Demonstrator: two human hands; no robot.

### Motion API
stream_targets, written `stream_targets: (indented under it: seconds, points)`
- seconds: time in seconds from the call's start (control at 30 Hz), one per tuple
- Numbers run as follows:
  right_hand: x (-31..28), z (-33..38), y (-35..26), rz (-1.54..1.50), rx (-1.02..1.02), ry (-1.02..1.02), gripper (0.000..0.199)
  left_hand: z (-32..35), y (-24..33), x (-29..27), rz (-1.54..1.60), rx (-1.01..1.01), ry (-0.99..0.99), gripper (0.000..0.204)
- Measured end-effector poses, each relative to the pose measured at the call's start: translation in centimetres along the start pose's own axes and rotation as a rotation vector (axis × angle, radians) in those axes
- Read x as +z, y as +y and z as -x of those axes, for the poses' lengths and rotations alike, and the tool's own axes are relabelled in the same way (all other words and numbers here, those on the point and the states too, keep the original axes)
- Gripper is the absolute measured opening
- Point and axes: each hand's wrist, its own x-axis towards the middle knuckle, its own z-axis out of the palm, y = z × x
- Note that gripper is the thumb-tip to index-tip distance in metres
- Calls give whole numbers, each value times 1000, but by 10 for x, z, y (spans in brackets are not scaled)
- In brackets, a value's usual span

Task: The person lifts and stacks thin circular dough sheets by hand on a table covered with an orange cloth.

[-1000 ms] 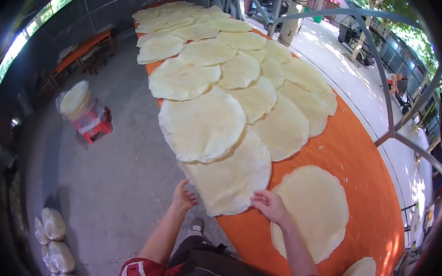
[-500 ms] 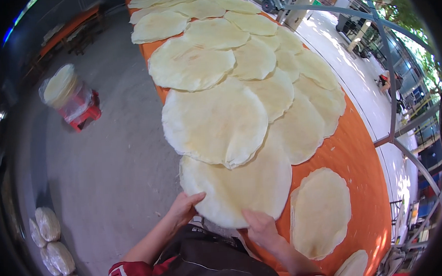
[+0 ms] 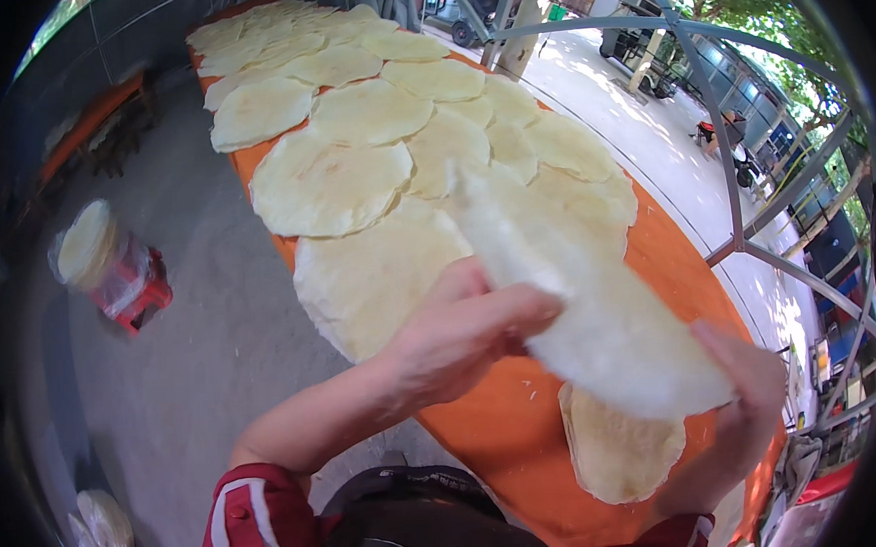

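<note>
Both hands are up off the orange surface (image 3: 506, 438) with one thin round flatbread (image 3: 599, 315) lifted between them. The left hand (image 3: 461, 337) has its fingers (image 3: 519, 309) clenched on the sheet's near-left edge, thumb wrapped over the top. The right hand (image 3: 752, 396) supports the far-right end from below, fingers curled up against the rim, so both are grasping the same piece. The sheet hangs in the air, tilted, above the near end of the surface, blurred with motion. Beneath it one more flatbread (image 3: 621, 452) lies flat by the near right edge. Beyond, a long overlapping row of flatbreads (image 3: 373, 168) runs up the surface to its far end, so most of the cloth is already covered; bare orange shows only at the near end and along the right edge. As a judgement, the laying-out looks nearly through, with this lifted piece not yet settled. On the floor to the left stands a red stool (image 3: 137, 289) carrying a wrapped stack of flatbreads (image 3: 90, 247)
</note>
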Motion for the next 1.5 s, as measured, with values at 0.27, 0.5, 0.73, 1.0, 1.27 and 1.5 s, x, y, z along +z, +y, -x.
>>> stream_targets:
  seconds: [0.27, 0.5, 0.73, 1.0, 1.27, 1.5]
  points:
    - [202, 42, 71, -214, 29, -783, 65, 7, -73, -181, -388, -118, 388, 39]
    - [313, 0, 102, -964, 522, -456, 75, -19, -122, -226, -252, -67, 467, 50]
    - [342, 22, 119, -1402, 893, -491, 57, -17, -125, -246, -224, -159, 489, 50]
    - [330, 28, 90, -899, 789, -337, 46, -17, -118, -269, -144, -216, 287, 53]
    - [325, -15, 46, -371, 659, -249, 56, -21, -108, -274, 86, -279, 127, 51]
    - [354, 10, 80, -553, 655, -269, 47, -21, -120, -280, 289, -317, 145, 52]
